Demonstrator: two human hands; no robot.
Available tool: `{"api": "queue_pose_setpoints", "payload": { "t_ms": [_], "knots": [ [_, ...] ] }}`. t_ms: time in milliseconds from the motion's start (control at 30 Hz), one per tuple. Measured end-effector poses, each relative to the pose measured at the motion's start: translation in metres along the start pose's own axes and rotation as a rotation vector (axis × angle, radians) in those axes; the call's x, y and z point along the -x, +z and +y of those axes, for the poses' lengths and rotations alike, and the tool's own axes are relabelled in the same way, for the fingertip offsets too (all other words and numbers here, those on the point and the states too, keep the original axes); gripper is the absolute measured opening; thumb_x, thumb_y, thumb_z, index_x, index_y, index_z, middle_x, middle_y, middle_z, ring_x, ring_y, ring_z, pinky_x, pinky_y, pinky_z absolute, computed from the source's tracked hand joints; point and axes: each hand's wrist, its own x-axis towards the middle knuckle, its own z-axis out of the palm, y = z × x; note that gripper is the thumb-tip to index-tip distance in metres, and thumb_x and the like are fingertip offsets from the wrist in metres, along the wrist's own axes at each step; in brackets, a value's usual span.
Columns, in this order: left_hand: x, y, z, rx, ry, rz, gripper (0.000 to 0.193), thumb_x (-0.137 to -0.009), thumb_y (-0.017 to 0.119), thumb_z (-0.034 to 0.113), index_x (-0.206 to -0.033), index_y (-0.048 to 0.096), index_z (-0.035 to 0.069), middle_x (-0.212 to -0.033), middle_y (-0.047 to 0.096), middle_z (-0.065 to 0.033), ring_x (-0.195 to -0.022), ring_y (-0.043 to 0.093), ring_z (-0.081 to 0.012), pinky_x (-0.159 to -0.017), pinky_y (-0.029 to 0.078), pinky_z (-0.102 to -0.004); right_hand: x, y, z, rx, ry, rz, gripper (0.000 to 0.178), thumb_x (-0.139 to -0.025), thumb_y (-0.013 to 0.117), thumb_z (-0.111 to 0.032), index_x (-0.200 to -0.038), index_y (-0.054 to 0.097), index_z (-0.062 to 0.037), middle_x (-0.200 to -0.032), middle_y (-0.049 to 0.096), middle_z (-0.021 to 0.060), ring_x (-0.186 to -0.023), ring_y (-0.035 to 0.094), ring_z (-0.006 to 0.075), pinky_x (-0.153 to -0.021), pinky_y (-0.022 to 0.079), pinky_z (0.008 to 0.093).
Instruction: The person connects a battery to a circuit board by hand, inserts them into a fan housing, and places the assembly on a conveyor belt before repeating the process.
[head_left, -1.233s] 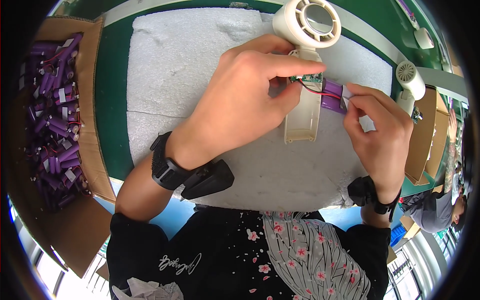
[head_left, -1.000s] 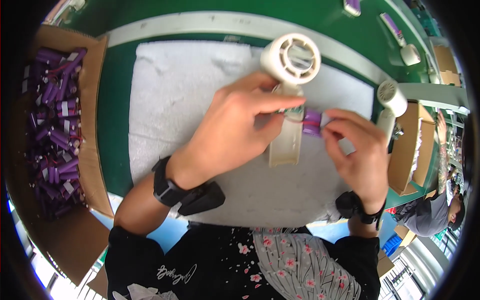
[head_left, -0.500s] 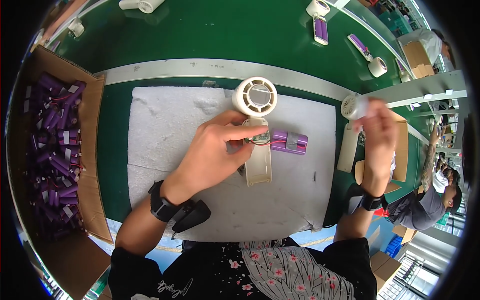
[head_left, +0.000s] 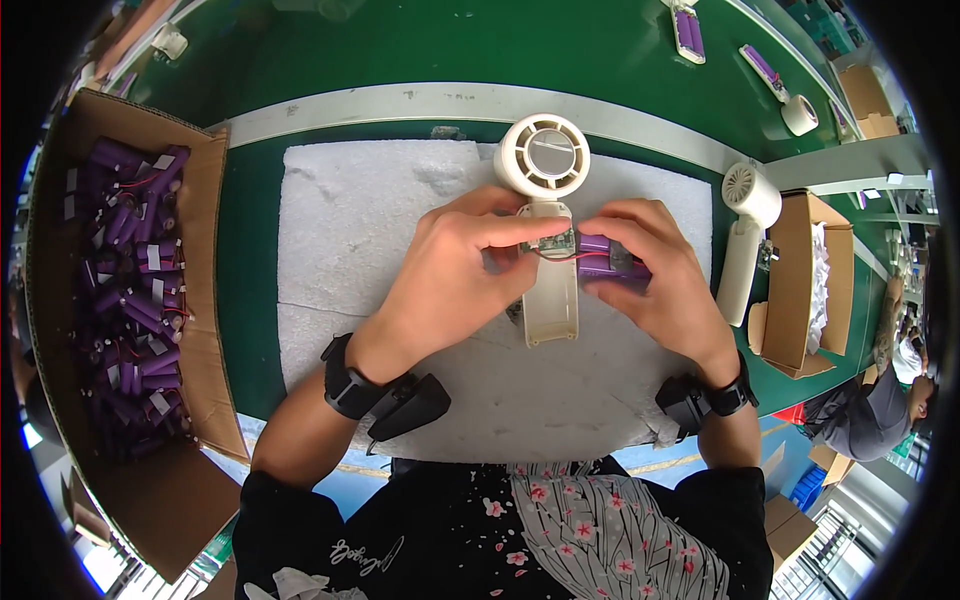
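A white handheld fan [head_left: 552, 310] lies on the foam pad, its round head pointing away from me and its hollow handle open toward me. My left hand [head_left: 450, 265] grips the fan's upper handle from the left, index finger and thumb at the small green circuit board [head_left: 553, 242]. A purple two-cell battery pack [head_left: 600, 264] sits right of the handle, joined to the board by red and black wires. My right hand [head_left: 665, 285] is closed around the pack from the right, thumb below and fingers above, partly hiding it.
A cardboard box [head_left: 215, 300] of purple battery packs stands at the left. Beyond the white foam pad [head_left: 345, 220] runs a metal rail [head_left: 400, 106]. Another white fan [head_left: 738, 270] lies at the right beside a smaller carton [head_left: 790, 290]. Opened fans lie on the far green surface [head_left: 560, 60].
My right hand has come in from beside the fan at the right and now grips the battery pack. My left hand keeps its hold on the fan. The view has shifted slightly.
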Motion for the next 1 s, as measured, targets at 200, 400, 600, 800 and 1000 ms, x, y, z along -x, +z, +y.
{"api": "queue_pose_setpoints", "payload": {
  "t_ms": [200, 400, 600, 800, 1000],
  "knots": [
    [0.000, -0.001, 0.002, -0.076, 0.052, 0.008, 0.039, -0.072, 0.062, -0.007, -0.107, 0.072, 0.010, -0.098, 0.066, -0.0119, -0.073, 0.066, -0.0199, -0.065, 0.053, -0.0287, 0.005, -0.020, 0.000, -0.262, 0.184, -0.270, 0.053, -0.068, 0.076, -0.003, -0.118, 0.058, -0.0027, -0.102, 0.062, 0.0115, -0.082, 0.063, 0.0196, -0.074, 0.052, 0.0296],
    [-0.001, 0.000, 0.006, -0.135, 0.082, -0.003, 0.038, -0.071, 0.066, -0.005, -0.106, 0.072, 0.009, -0.099, 0.066, -0.0129, -0.074, 0.066, -0.0209, -0.065, 0.054, -0.0297, 0.009, -0.022, -0.011, -0.838, 0.490, -0.340, 0.067, -0.073, 0.071, -0.001, -0.135, 0.043, -0.0030, -0.101, 0.064, 0.0131, -0.081, 0.065, 0.0199, -0.072, 0.054, 0.0317],
    [0.000, -0.002, 0.008, -0.183, 0.077, -0.017, 0.036, -0.070, 0.072, -0.002, -0.105, 0.072, 0.007, -0.099, 0.066, -0.0137, -0.074, 0.067, -0.0216, -0.065, 0.054, -0.0303, 0.009, -0.025, -0.022, -1.407, 0.623, -0.443, 0.089, -0.068, 0.064, 0.010, -0.146, 0.023, -0.0053, -0.104, 0.060, 0.0141, -0.089, 0.066, 0.0250, -0.074, 0.056, 0.0336],
    [0.000, -0.002, 0.008, -0.255, 0.135, -0.011, 0.035, -0.071, 0.073, 0.001, -0.105, 0.071, 0.005, -0.094, 0.065, -0.0143, -0.071, 0.066, -0.0236, -0.064, 0.055, -0.0324, 0.011, -0.025, -0.017, -1.516, 0.595, -0.508, 0.098, -0.058, 0.068, 0.014, -0.145, 0.027, -0.0028, -0.112, 0.055, 0.0158, -0.097, 0.065, 0.0287, -0.076, 0.057, 0.0355],
    [0.001, -0.002, 0.010, -0.301, 0.147, -0.031, 0.037, -0.071, 0.075, -0.001, -0.107, 0.072, 0.008, -0.095, 0.067, -0.0135, -0.072, 0.068, -0.0212, -0.063, 0.054, -0.0284, 0.004, -0.027, -0.014, -1.259, 0.594, -0.328, 0.094, -0.048, 0.080, 0.004, -0.134, 0.042, 0.0022, -0.116, 0.054, 0.0115, -0.098, 0.061, 0.0241, -0.088, 0.051, 0.0339]
  ]
}}
